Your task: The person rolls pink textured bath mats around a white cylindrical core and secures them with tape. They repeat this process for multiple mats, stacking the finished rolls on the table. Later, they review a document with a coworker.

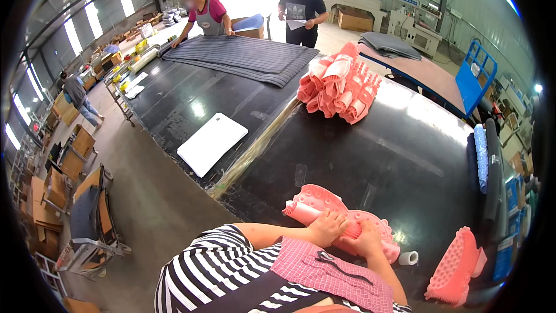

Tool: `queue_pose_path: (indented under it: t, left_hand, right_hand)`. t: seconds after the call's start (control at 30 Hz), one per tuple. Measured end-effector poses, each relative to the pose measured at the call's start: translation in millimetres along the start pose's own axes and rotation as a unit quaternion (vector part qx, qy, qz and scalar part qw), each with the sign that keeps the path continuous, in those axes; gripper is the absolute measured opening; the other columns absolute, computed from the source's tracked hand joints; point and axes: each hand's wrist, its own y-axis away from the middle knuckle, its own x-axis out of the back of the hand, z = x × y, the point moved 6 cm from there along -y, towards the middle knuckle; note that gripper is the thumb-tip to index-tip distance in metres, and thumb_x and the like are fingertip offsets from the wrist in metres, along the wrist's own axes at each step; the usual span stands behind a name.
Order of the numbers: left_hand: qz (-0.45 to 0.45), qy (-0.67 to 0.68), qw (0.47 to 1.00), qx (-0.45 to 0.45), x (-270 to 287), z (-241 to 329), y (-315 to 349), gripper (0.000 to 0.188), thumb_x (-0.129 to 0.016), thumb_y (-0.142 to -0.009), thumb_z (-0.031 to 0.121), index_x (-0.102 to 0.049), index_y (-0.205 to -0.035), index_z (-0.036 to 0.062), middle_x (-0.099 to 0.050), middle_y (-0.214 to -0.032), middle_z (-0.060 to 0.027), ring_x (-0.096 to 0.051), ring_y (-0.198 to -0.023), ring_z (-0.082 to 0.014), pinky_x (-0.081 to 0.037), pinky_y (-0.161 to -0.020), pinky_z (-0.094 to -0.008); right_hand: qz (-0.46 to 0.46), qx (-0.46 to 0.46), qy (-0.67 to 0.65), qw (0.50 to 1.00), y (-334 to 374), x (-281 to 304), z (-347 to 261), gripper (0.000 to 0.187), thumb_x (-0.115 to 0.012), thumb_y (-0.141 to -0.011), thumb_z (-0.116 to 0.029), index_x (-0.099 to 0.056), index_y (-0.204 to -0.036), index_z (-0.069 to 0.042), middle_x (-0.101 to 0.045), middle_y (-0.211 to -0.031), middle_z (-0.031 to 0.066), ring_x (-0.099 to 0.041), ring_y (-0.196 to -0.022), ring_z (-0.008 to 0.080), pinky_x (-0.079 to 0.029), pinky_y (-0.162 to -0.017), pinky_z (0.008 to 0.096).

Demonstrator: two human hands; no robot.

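Observation:
A pink rubber mat (315,197) with round bumps or suction cups lies partly rolled at the near edge of the black table. My left hand (328,227) presses its curled fingers onto the roll. Close beside it, my right hand (367,240) grips the roll's right part, thumb toward the left hand. Part of the mat is hidden beneath both hands. Just right of the roll, a white tape roll (409,258) touches or nearly touches it. Farther right lies another pink mat (454,269), unrolled or loosely folded.
Rolled pink mats (339,90) form a pile across the black table (399,162). White sheets (212,144) lie left, beyond a seam of clear tape. A person (211,17) handles dark ribbed mats (243,58); another person (301,8) holds paper. A blue-handled cart (476,75) stands right.

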Motion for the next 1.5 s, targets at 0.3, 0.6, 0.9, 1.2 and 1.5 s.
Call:
queue_pose_path:
  t: [0.3, 0.6, 0.9, 1.2, 1.5]
  left_hand:
    - [0.030, -0.007, 0.999, -0.011, -1.0, 0.7, 4.5, 0.058, -0.068, -0.084, 0.033, -0.056, -0.132, 0.0026, -0.062, -0.122, -0.0157, -0.060, -0.107, -0.0335, -0.042, -0.093, -0.0527]
    - [0.020, -0.010, 1.000, -0.009, -4.1, -0.7, 5.5, 0.058, -0.066, -0.086, 0.033, -0.056, -0.134, 0.0028, -0.063, -0.122, -0.0163, -0.059, -0.109, -0.0341, -0.042, -0.096, -0.0535]
    - [0.014, -0.012, 1.000, -0.011, -5.1, -1.1, 5.0, 0.057, -0.065, -0.087, 0.032, -0.055, -0.136, 0.0029, -0.062, -0.122, -0.0172, -0.059, -0.110, -0.0345, -0.041, -0.098, -0.0537]
    - [0.006, -0.005, 1.000, -0.010, -6.3, -0.2, 4.2, 0.059, -0.066, -0.087, 0.031, -0.055, -0.137, 0.0029, -0.062, -0.122, -0.0172, -0.058, -0.112, -0.0344, -0.041, -0.098, -0.0548]
    - [-0.061, -0.001, 0.998, -0.011, -3.8, -3.7, 1.7, 0.059, -0.065, -0.086, 0.030, -0.054, -0.137, 0.0018, -0.061, -0.127, -0.0180, -0.058, -0.114, -0.0354, -0.043, -0.097, -0.0532]
  right_hand:
    - [0.015, 0.007, 0.005, 1.000, -0.1, -8.6, 6.6, 0.087, -0.088, -0.062, -0.060, -0.063, -0.122, -0.003, -0.065, -0.123, 0.0192, -0.061, -0.117, 0.0359, -0.049, -0.101, 0.0452]
    - [0.009, -0.001, 0.002, 1.000, 0.9, -3.8, 1.2, 0.087, -0.087, -0.062, -0.061, -0.063, -0.122, -0.003, -0.065, -0.122, 0.0189, -0.061, -0.118, 0.0355, -0.049, -0.101, 0.0453]
    - [0.013, 0.006, 0.007, 1.000, 0.3, -7.1, 4.7, 0.088, -0.088, -0.062, -0.061, -0.063, -0.125, -0.004, -0.065, -0.124, 0.0191, -0.060, -0.120, 0.0366, -0.047, -0.103, 0.0466]
    - [0.011, 0.006, 0.016, 1.000, 0.4, -7.0, 7.3, 0.088, -0.088, -0.063, -0.060, -0.063, -0.126, -0.004, -0.064, -0.126, 0.0189, -0.059, -0.123, 0.0363, -0.046, -0.105, 0.0464]
    - [0.009, 0.013, 0.006, 1.000, -1.9, -12.5, 7.2, 0.099, -0.083, -0.061, -0.072, -0.063, -0.130, -0.004, -0.061, -0.135, 0.0212, -0.057, -0.127, 0.0372, -0.045, -0.108, 0.0465]
